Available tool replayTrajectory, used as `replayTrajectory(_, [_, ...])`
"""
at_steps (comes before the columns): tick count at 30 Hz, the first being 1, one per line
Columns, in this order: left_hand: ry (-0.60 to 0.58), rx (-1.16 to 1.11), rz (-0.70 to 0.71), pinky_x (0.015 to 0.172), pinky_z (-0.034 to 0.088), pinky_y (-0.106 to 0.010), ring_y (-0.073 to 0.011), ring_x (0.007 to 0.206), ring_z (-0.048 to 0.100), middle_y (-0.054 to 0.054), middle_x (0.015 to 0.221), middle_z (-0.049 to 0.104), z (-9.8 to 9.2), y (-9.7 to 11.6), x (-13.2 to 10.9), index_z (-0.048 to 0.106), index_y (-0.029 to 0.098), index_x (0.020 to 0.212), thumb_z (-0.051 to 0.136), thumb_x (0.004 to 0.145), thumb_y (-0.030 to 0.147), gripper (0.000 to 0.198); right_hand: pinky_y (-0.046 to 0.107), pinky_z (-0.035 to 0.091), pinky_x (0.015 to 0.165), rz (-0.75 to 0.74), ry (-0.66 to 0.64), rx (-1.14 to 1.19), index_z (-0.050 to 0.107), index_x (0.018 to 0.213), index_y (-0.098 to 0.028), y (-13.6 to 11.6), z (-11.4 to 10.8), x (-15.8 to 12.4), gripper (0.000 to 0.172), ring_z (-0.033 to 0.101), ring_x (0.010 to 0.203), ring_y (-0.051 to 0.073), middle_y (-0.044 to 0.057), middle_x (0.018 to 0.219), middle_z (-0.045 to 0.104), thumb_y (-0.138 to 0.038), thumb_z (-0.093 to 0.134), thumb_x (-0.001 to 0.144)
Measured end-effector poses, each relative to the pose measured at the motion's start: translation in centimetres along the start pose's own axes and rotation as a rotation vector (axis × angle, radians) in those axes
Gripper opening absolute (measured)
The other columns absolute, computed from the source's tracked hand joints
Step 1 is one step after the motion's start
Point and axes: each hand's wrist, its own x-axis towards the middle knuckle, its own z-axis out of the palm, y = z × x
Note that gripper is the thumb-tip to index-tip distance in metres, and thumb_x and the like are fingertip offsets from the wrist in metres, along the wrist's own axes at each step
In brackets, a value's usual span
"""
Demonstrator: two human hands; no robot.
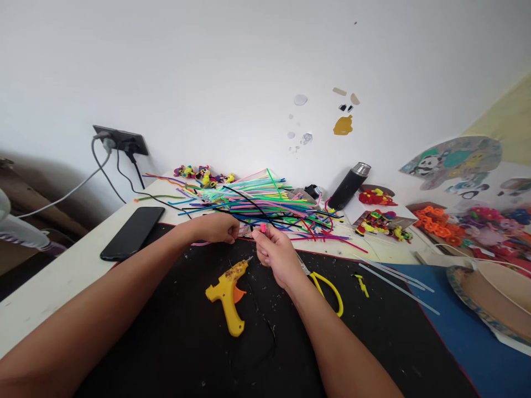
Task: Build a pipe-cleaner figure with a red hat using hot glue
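Observation:
My left hand (218, 228) is closed with its fingertips at the front edge of a heap of coloured pipe cleaners (253, 202); what it pinches, if anything, is hidden. Between the thumb and fingers of my right hand (277, 253) is a small pink piece (264, 227), mostly covered. Below both hands a yellow glue gun (229, 296) lies on its side on the black mat (174, 331), its nozzle pointing up toward the right hand. Yellow-handled scissors (329, 293) lie partly under the right forearm. A small yellow-and-black pipe-cleaner piece (363, 285) rests farther right.
A phone (133, 233) lies at the left, near cables from a wall socket (121, 140). Behind stand a black flask (349, 187) and several small colourful figures (377, 221). Glue sticks (400, 284) and a round basket (489, 304) are at the right.

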Motion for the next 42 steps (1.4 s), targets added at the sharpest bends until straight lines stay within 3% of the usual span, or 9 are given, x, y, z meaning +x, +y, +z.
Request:
replayTrajectory(7, [0.131,-0.108,0.055,0.067,0.041,-0.026,-0.0198,0.078,0.064,-0.003,0.089,0.074,-1.1,0.4,-0.6,0.073,0.021,0.1,0.057,0.087,0.035,0.025,0.022,0.011,0.042,0.006,-0.01,0.004,0.056,0.082,-0.019,0.1,-0.1,0.0,0.038,0.025,0.039,0.003,-0.012,0.052,0.035,-0.049,0.08,0.078])
replayTrajectory(13, [0.097,-0.579,0.212,0.07,0.045,-0.025,-0.0169,0.077,0.06,-0.001,0.085,0.069,-2.6,1.8,-1.9,0.072,0.018,0.103,0.064,0.087,0.044,0.032,0.021,0.011,0.042,0.015,-0.008,0.082,0.056,0.084,-0.019,-0.1,-0.2,-0.1,0.04,0.024,0.039,0.003,-0.012,0.052,0.037,-0.048,0.082,0.077])
replayTrajectory(18, [0.083,-0.867,0.233,0.064,0.042,-0.025,-0.0145,0.069,0.055,0.0,0.078,0.066,-2.5,2.7,-2.2,0.07,0.017,0.1,0.075,0.082,0.043,0.032,0.022,0.011,0.042,0.022,-0.011,0.148,0.048,0.076,-0.021,-0.5,-0.2,-0.2,0.045,0.025,0.039,0.003,-0.012,0.052,0.037,-0.049,0.084,0.076])
replayTrajectory(32, [0.097,-1.02,0.262,0.063,0.043,-0.024,-0.0119,0.066,0.056,0.001,0.073,0.065,-2.0,3.9,-2.1,0.069,0.015,0.089,0.083,0.078,0.04,0.03,0.021,0.011,0.042,0.008,-0.013,0.135,0.05,0.08,-0.021,-0.2,-0.2,-0.2,0.042,0.025,0.039,0.003,-0.012,0.052,0.038,-0.048,0.082,0.078])
replayTrajectory(39, [0.283,-1.121,0.206,0.067,0.051,-0.025,-0.0109,0.066,0.061,-0.003,0.085,0.074,-2.8,3.8,-2.3,0.065,0.015,0.085,0.083,0.078,0.039,0.031,0.021,0.011,0.041,-0.006,0.0,0.061,0.054,0.082,-0.02,-0.1,-0.1,-0.1,0.044,0.025,0.04,0.004,-0.012,0.052,0.037,-0.054,0.081,0.077])
replayTrajectory(42, [0.307,-1.157,0.184,0.067,0.053,-0.026,-0.0109,0.064,0.063,-0.003,0.083,0.075,-2.6,3.5,-1.9,0.064,0.016,0.085,0.085,0.076,0.036,0.031,0.021,0.012,0.041,-0.01,-0.019,0.029,0.053,0.081,-0.02,0.1,-0.1,-0.1,0.044,0.025,0.04,0.004,-0.012,0.053,0.038,-0.056,0.08,0.078])
